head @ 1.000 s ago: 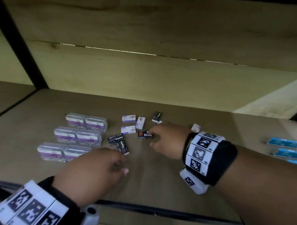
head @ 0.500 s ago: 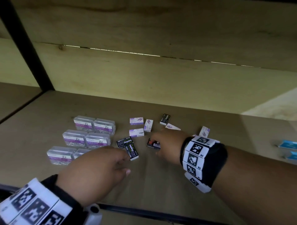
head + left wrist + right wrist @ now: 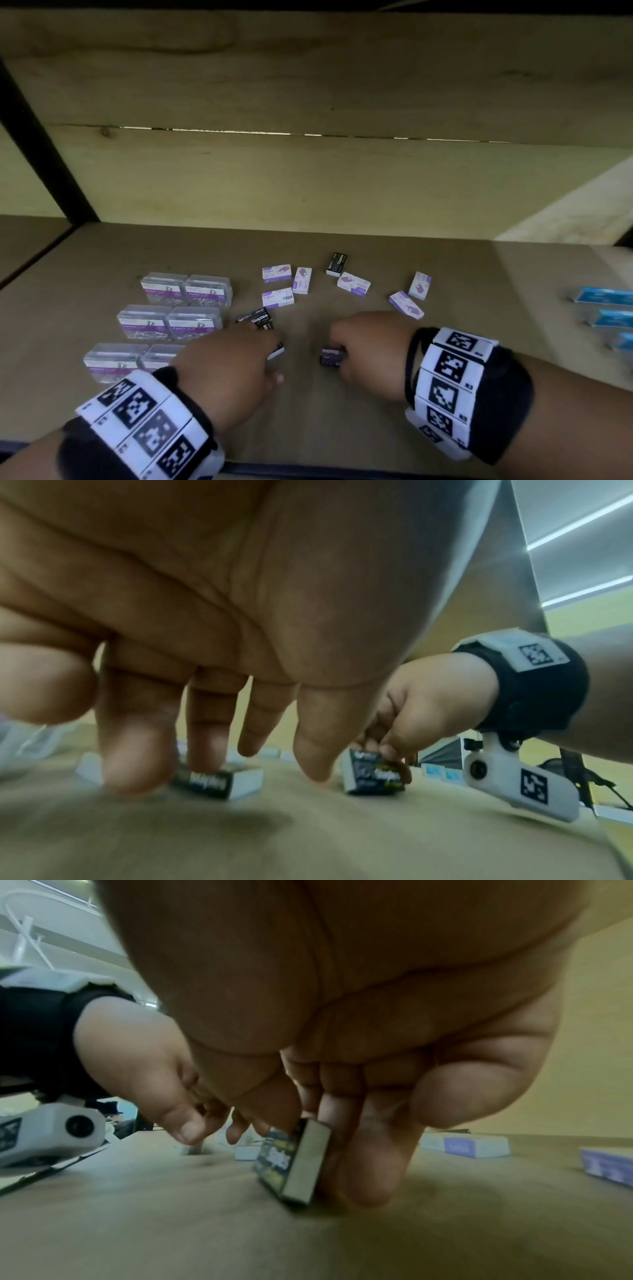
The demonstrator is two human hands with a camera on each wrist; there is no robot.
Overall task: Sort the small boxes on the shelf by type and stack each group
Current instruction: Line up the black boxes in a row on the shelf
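Small boxes lie scattered on the wooden shelf (image 3: 342, 428). My right hand (image 3: 339, 351) pinches a black staples box (image 3: 329, 357) between thumb and fingers and holds it tilted on its long edge on the shelf (image 3: 291, 1161). My left hand (image 3: 265, 342) reaches over two black staples boxes (image 3: 259, 318). Its fingers are extended, and one fingertip (image 3: 205, 756) rests on the nearer box (image 3: 215, 780). Another black box (image 3: 336, 263) lies further back. Several white-and-purple boxes (image 3: 276, 273) are spread behind both hands, some (image 3: 406, 305) off to the right.
Several clear paper clip cases (image 3: 186, 291) stand in rows at the left, close to my left hand. Blue boxes (image 3: 604, 296) lie at the far right. A black upright post (image 3: 51, 144) stands at the back left. The shelf's dark front edge (image 3: 308, 471) is near my wrists.
My right hand has drawn its black box toward the front of the shelf. My left hand has moved forward and now reaches over the two black boxes.
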